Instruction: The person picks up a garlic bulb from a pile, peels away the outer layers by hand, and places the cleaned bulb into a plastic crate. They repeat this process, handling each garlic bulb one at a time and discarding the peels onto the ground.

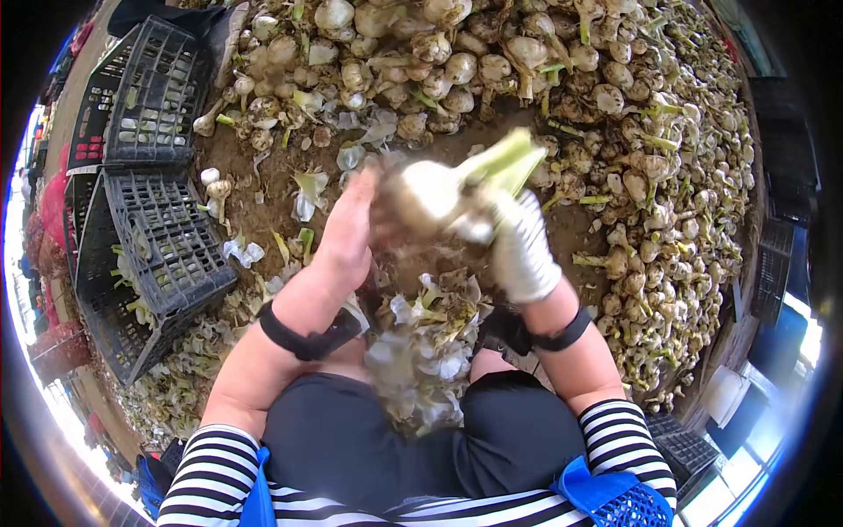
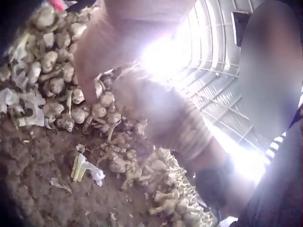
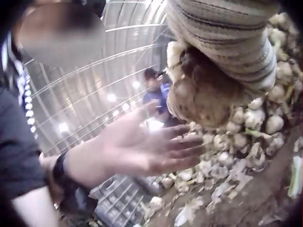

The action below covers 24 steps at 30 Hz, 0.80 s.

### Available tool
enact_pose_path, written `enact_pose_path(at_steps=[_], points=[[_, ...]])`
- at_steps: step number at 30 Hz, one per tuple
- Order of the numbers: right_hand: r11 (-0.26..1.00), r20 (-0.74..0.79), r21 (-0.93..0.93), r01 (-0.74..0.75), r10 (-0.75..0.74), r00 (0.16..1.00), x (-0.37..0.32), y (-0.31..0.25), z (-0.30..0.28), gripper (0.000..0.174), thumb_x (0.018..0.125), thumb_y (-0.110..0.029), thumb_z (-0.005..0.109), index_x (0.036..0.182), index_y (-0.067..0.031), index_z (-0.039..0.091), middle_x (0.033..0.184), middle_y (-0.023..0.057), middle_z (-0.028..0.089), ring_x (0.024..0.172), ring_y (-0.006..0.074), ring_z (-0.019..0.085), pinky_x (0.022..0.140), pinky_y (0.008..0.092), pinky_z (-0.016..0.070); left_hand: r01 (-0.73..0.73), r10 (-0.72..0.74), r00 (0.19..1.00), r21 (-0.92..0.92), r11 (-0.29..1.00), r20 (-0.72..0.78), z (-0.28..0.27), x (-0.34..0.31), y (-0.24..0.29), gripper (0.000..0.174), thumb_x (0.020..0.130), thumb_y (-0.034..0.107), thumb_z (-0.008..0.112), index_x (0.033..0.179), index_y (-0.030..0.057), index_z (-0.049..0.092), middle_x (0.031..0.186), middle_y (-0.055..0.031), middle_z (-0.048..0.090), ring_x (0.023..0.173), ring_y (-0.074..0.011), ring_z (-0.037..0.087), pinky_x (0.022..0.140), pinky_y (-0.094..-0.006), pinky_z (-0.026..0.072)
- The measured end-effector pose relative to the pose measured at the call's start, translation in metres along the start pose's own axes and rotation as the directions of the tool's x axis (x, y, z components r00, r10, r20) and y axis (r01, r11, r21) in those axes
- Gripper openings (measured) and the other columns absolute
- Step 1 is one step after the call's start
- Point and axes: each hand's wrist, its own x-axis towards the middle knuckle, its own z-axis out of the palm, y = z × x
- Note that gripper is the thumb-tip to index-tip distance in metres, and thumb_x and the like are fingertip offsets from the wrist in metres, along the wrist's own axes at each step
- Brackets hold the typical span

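Observation:
My right hand (image 1: pixel 524 250), in a striped knit glove, grips a garlic bulb (image 1: pixel 426 193) by its thick green stalk (image 1: pixel 514 162). Motion blurs the bulb, which points left between both hands. In the right wrist view the gloved fingers wrap over the brownish, dirty garlic bulb (image 3: pixel 201 97). Bare, with fingers straight and spread, my left hand (image 3: pixel 147 149) faces the bulb from the side. From the head, that left hand (image 1: pixel 347 233) shows just left of the blurred bulb. The left wrist view catches the bare hand (image 2: pixel 113 42) above the gloved one (image 2: pixel 175 120).
A big heap of garlic bulbs (image 1: pixel 650 193) spreads from the far side round to the right. Black plastic crates (image 1: pixel 167 237) stand at the left. Peeled skins (image 1: pixel 430 342) pile up between the legs. Another person (image 3: pixel 156 92) is in the background.

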Motion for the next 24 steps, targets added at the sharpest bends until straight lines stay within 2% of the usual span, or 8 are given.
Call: enact_pose_path(at_steps=[4,5,8,10,14,19,20,24], points=[[0.836,0.251,-0.549,-0.001,0.166,0.954,-0.005,-0.009,-0.007,0.019,0.082,-0.017,0.057,0.096,-0.004,0.059,0.087,0.0048,0.063,0.078,0.0157,0.06,0.07,0.0283,0.0492,-0.502,0.32,0.815,0.31,0.808,0.484,0.016,-0.013,-0.021,0.1,0.076,0.05,0.064,0.142,0.0058,0.002,0.146,-0.0162,0.01,0.135,-0.0293,0.012,0.109,-0.0414,0.0179],[0.538,0.666,-0.612,0.58,-0.044,0.745,-0.004,0.001,-0.012,0.023,0.079,-0.012,0.057,0.1,-0.0047,0.059,0.097,0.0065,0.06,0.09,0.0233,0.058,0.079,0.0362,0.0468,-0.823,0.483,0.561,0.392,0.41,0.673,0.003,-0.004,-0.03,0.117,0.063,0.047,0.077,0.142,0.0066,0.0,0.146,-0.0158,0.007,0.136,-0.0297,0.008,0.109,-0.0414,0.0174],[0.409,0.921,-0.302,0.861,-0.107,0.374,-0.022,0.033,-0.018,0.032,0.077,-0.015,0.06,0.108,-0.0076,0.058,0.109,0.0075,0.055,0.101,0.0287,0.051,0.088,0.0377,0.0404,-0.315,0.269,0.724,-0.042,0.948,0.635,0.003,-0.007,-0.009,0.124,0.051,0.055,0.08,0.142,0.0074,0.009,0.141,-0.0151,0.025,0.125,-0.0266,0.036,0.104,-0.0414,0.03],[0.939,0.855,-0.323,-0.116,0.342,0.389,-0.033,0.005,0.017,0.032,0.078,-0.019,0.063,0.107,-0.0063,0.058,0.1,0.0069,0.058,0.092,0.0222,0.056,0.082,0.0332,0.0437,-0.205,0.29,0.715,-0.206,0.957,0.637,0.007,-0.006,-0.017,0.094,0.066,0.047,0.075,0.136,0.0058,0.027,0.133,-0.0127,0.041,0.117,-0.026,0.045,0.101,-0.039,0.0337],[0.923,0.727,-0.089,-0.376,0.318,0.609,-0.044,-0.003,0.013,0.04,0.073,-0.021,0.072,0.105,-0.0031,0.057,0.092,0.0077,0.06,0.078,0.017,0.059,0.073,0.034,0.0486,-0.169,0.197,0.947,-0.128,0.977,0.252,-0.011,0.008,-0.02,0.038,0.094,0.034,0.041,0.109,0.001,0.053,0.11,-0.018,0.057,0.109,-0.0255,0.052,0.093,-0.0411,0.0429],[0.907,0.524,0.315,-0.278,0.078,0.848,-0.054,-0.013,-0.038,0.043,0.071,-0.009,0.072,0.11,-0.0028,0.055,0.098,0.0097,0.062,0.088,0.0204,0.061,0.08,0.0357,0.049,-0.288,0.185,0.942,-0.396,0.872,-0.279,-0.1,0.042,0.026,0.053,0.096,0.043,0.019,0.116,0.0034,0.048,0.111,-0.0117,0.057,0.103,-0.0263,0.055,0.087,-0.0418,0.0461],[0.911,0.384,-0.264,-0.317,0.401,0.832,-0.045,-0.023,-0.034,0.032,0.075,-0.022,0.069,0.099,-0.004,0.059,0.099,0.0121,0.062,0.091,0.0245,0.061,0.08,0.0384,0.0478,-0.319,0.235,0.936,-0.351,0.88,-0.261,-0.104,0.043,0.03,0.051,0.097,0.042,0.021,0.117,0.0036,0.047,0.112,-0.0114,0.057,0.104,-0.0263,0.054,0.088,-0.0417,0.0461],[-0.081,0.351,-0.919,0.387,0.281,0.893,0.006,0.035,-0.04,0.047,0.076,-0.048,0.059,0.097,-0.006,0.059,0.084,0.015,0.063,0.076,0.0301,0.062,0.067,0.038,0.0491,-0.459,0.43,0.869,-0.074,0.885,-0.246,-0.059,0.031,0.017,0.039,0.096,0.028,0.039,0.116,-0.0022,0.052,0.113,-0.0144,0.057,0.102,-0.021,0.056,0.087,-0.0316,0.0466]])
